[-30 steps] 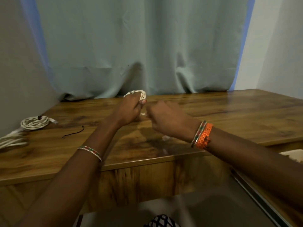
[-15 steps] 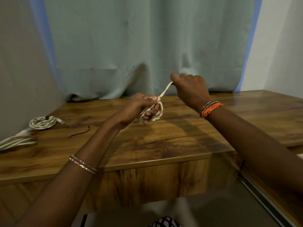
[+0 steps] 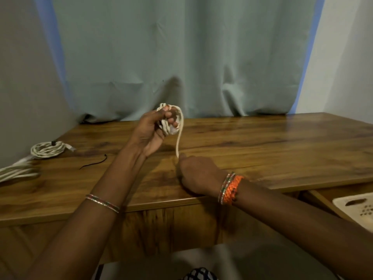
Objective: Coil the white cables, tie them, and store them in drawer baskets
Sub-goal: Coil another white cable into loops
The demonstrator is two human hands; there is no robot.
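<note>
1. Two forearms reach from the lower edge over a wooden desk [image 3: 262, 150]; each wrist carries bracelets, and the right wrist also carries an orange band [image 3: 232, 188].
2. Near right: a cream basket [image 3: 357, 209] with a slot handle sits in an open drawer just below the desk edge.
3. Right hand [image 3: 198, 174]: held low at the near part of the desk, knuckles up, fingers curled. It pinches the free end of the white cable [image 3: 178, 142] at its fingertips. Whether the hand touches the desk cannot be told.
4. The cable strand runs up from the right hand in a gentle curve to the top of the coil.
5. Left hand [image 3: 155, 130]: raised above the desk, palm toward the camera, fingers curled around a small coil [image 3: 167, 126] of the same cable. The loops pass over the fingers and the thumb presses on them.
6. Left side of the desk: a black tie [image 3: 93, 163] lies loose on the surface.
7. Farther left: a finished coil [image 3: 47, 151], bound with a dark tie, lies flat near the wall. More white cable [image 3: 16, 172] lies blurred at the left edge, just beside it.
8. Rear: a grey-green curtain [image 3: 181, 57] hangs behind the desk.
</note>
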